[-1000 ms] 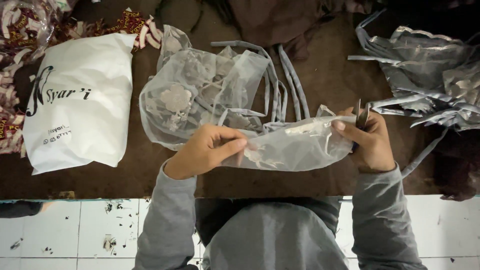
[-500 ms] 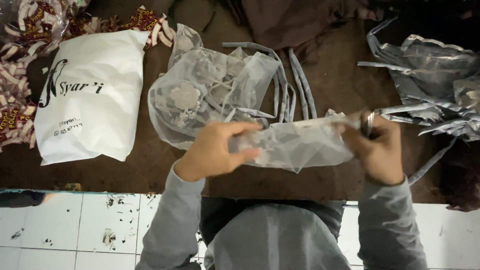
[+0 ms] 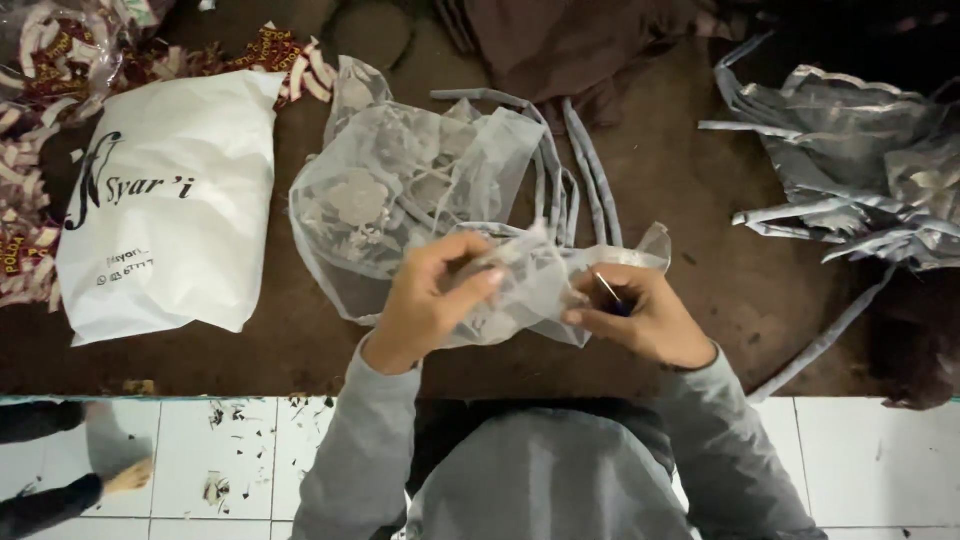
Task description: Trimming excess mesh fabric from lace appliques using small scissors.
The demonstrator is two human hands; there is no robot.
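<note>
My left hand [image 3: 432, 297] pinches a bunched piece of sheer grey mesh fabric [image 3: 535, 285] above the brown table [image 3: 720, 280]. Facing it from the right, my right hand [image 3: 640, 318] holds the same fabric and also a small pair of metal snips [image 3: 608, 290], whose blades show between the fingers. The two hands are close together, almost touching. Just behind them lies a pile of the same sheer embroidered fabric [image 3: 400, 190] with grey straps [image 3: 585, 165] trailing to the right.
A white printed plastic bag [image 3: 165, 205] lies at the left, next to patterned red-and-white cloth scraps [image 3: 40, 90]. A heap of silvery grey fabric pieces [image 3: 860, 160] fills the right. Dark brown cloth [image 3: 560, 40] lies at the back. White floor tiles [image 3: 230, 450] show thread scraps; another person's foot [image 3: 125, 478] shows lower left.
My hands, a second ago wide apart stretching the sheer piece flat, have come together and bunched the fabric between them. The right hand moved left with the snips.
</note>
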